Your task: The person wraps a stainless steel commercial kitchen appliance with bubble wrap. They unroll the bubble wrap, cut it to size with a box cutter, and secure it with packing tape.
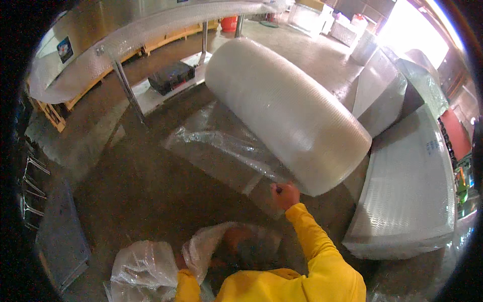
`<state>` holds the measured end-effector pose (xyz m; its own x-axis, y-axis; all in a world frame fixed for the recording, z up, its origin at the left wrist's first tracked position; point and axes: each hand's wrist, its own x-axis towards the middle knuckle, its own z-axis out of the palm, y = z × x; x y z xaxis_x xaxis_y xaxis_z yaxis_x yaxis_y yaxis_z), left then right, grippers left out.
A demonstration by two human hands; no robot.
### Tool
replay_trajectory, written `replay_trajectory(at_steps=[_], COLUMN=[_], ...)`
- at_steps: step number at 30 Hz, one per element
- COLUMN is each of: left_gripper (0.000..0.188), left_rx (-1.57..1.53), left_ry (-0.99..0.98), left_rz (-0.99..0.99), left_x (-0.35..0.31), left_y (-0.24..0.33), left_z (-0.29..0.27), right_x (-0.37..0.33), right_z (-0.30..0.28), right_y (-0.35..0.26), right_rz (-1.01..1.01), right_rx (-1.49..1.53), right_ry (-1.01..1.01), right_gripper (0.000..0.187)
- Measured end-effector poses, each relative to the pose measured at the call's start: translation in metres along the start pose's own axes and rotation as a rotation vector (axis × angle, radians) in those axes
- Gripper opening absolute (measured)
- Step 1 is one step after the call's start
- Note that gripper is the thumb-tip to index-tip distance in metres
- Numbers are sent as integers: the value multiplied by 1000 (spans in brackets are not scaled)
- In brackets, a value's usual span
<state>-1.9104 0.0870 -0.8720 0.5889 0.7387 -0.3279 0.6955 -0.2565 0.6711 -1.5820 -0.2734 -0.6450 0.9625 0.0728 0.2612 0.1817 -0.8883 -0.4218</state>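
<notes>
A big roll of bubble wrap (282,110) lies slanting across the floor in front of me. Clear film from it spreads flat over the concrete along its near left side. My right hand (285,195), in a yellow sleeve, is closed beside the roll's near end, at the edge of that film; a small dark thing shows in the fist, too small to name. Low in the view, my left hand (182,260) is partly covered by a crumpled piece of bubble wrap (143,264), which bunches on both sides of it, and the hand is closed on it.
Bubble-wrapped panels (402,196) lean at the right. A metal-legged table (128,93) draped in bubble wrap stands back left, with a black case (172,78) on its lower shelf. A flat grey panel (60,236) stands at the left; a red bucket (229,23) is farther back.
</notes>
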Motion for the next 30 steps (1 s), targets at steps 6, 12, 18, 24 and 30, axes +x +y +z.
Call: replay_trajectory(at_steps=[6, 12, 18, 24, 30], left_gripper=[33, 32, 31, 30, 34], left_rx=[-12, -14, -50, -160, 206], left_ry=[-9, -50, -90, -98, 120], left_rz=[9, 26, 193, 543, 799], left_x=[-6, -21, -27, 15, -47], left_y=[-6, 10, 34, 149, 277], left_z=[-2, -5, 3, -41, -95], right_x=[95, 171, 79, -14, -111], right_z=[-86, -138, -55, 51, 7], right_y=[102, 178, 153, 74, 6], right_rz=[44, 356, 216, 228, -45], right_rx=[-419, -595, -636, -449, 325], right_ry=[277, 196, 49, -108, -312], right_gripper=[19, 61, 56, 56, 40])
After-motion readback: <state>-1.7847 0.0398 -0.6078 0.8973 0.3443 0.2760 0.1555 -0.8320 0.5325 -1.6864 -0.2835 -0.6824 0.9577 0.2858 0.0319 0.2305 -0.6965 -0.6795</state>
